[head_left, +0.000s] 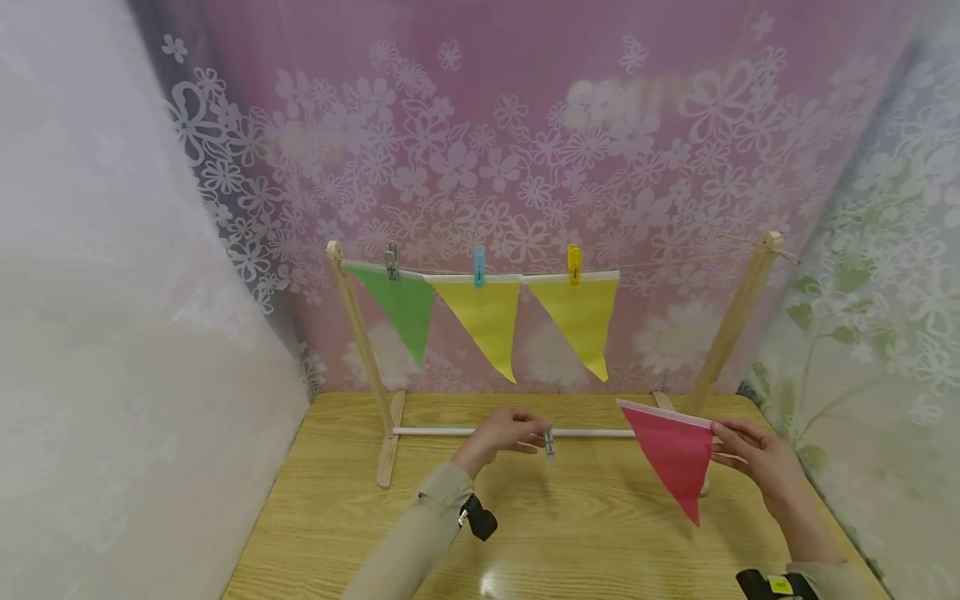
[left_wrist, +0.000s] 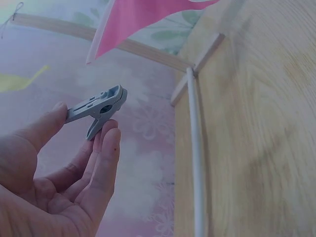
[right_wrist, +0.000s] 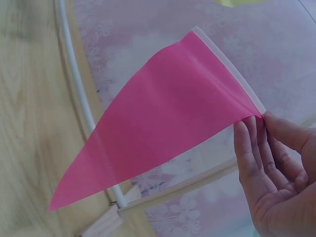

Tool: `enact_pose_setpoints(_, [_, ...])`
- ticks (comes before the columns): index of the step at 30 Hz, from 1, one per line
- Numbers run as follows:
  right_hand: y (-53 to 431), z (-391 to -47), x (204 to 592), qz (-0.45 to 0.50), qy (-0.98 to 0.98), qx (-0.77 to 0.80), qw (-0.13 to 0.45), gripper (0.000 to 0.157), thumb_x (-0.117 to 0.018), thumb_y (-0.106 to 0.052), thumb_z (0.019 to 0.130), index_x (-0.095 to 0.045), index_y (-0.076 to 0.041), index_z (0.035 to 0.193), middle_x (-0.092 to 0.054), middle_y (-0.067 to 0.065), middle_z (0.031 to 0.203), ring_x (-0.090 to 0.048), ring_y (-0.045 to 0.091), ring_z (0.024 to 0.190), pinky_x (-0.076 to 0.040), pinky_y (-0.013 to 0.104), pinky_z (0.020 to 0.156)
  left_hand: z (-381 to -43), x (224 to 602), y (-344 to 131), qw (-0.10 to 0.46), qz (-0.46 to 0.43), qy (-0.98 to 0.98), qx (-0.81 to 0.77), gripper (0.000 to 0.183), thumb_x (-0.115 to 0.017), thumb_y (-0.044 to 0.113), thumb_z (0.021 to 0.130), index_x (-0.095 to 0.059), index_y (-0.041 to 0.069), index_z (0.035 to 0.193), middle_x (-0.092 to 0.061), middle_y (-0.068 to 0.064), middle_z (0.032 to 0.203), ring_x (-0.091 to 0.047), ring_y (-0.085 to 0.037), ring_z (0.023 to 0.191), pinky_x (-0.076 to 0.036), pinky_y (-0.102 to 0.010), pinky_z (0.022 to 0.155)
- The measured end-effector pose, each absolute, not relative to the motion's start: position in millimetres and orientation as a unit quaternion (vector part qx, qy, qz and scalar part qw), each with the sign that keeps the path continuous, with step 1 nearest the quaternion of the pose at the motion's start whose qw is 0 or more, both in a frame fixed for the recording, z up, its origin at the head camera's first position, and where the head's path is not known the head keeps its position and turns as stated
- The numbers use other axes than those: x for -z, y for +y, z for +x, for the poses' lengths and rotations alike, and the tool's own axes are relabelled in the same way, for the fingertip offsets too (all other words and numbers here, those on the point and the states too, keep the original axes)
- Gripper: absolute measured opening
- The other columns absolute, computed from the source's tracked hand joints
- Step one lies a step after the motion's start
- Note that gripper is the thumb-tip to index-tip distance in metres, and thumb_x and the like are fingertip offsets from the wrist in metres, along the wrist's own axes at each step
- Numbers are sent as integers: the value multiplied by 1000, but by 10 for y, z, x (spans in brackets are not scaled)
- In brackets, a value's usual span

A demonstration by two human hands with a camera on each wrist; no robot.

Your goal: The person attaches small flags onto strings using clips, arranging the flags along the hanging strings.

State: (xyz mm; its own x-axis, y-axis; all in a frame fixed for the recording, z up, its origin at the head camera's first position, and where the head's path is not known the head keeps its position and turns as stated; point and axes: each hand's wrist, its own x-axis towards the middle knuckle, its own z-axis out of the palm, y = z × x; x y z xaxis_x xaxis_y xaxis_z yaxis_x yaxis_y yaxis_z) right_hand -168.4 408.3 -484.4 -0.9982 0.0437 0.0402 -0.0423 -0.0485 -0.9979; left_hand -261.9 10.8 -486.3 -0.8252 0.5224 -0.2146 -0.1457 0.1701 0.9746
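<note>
My left hand [head_left: 512, 431] pinches a grey clothespin [left_wrist: 101, 106] by its handles, thumb on one and fingertips on the other. The right hand [head_left: 761, 458] holds a pink-red pennant [head_left: 672, 454] by one end of its white top band [right_wrist: 229, 69], so its point hangs down over the table. Behind them, a string [head_left: 667, 262] carries a green pennant [head_left: 401, 308] under a grey clothespin [head_left: 392, 261], a yellow pennant [head_left: 487, 321] under a blue clothespin [head_left: 479, 267], and another yellow pennant [head_left: 585, 317] under a yellow clothespin [head_left: 574, 265].
The string runs between a left wooden post [head_left: 362, 342] and a right wooden post [head_left: 731, 329]. A white rod [head_left: 435, 431] joins their feet low over the wood-grain table [head_left: 315, 517]. Flowered curtains [head_left: 480, 125] stand behind, with pale cloth [head_left: 135, 375] on the left.
</note>
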Motion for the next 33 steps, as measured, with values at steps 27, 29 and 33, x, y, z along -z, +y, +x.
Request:
enact_pose_setpoints(27, [4133, -1819, 4258, 46, -659, -748, 61, 28, -52, -3, 105, -74, -21, 107, -76, -7, 95, -72, 9, 82, -59, 20, 74, -2690, 3846, 510, 252, 202, 714, -622, 37, -67, 24, 100, -66, -3, 126, -71, -12, 110, -71, -30, 104, -62, -34, 81])
enact_pose_setpoints(29, [4130, -1824, 4220, 54, -660, -747, 63, 29, -52, -3, 105, -74, -21, 107, -76, -7, 95, -72, 9, 82, -59, 20, 74, -2703, 3758, 541, 247, 211, 714, -620, 37, -67, 23, 101, -66, -3, 126, -71, -13, 110, -71, -29, 104, -62, -34, 81])
enact_pose_setpoints(33, [4126, -1837, 4140, 66, -662, -743, 70, 29, -52, -3, 105, -75, -19, 108, -75, -7, 95, -72, 8, 81, -59, 19, 74, -2715, 3554, 602, 238, 233, 716, -614, 37, -66, 24, 101, -66, -3, 126, -72, -12, 110, -69, -34, 109, -62, -32, 80])
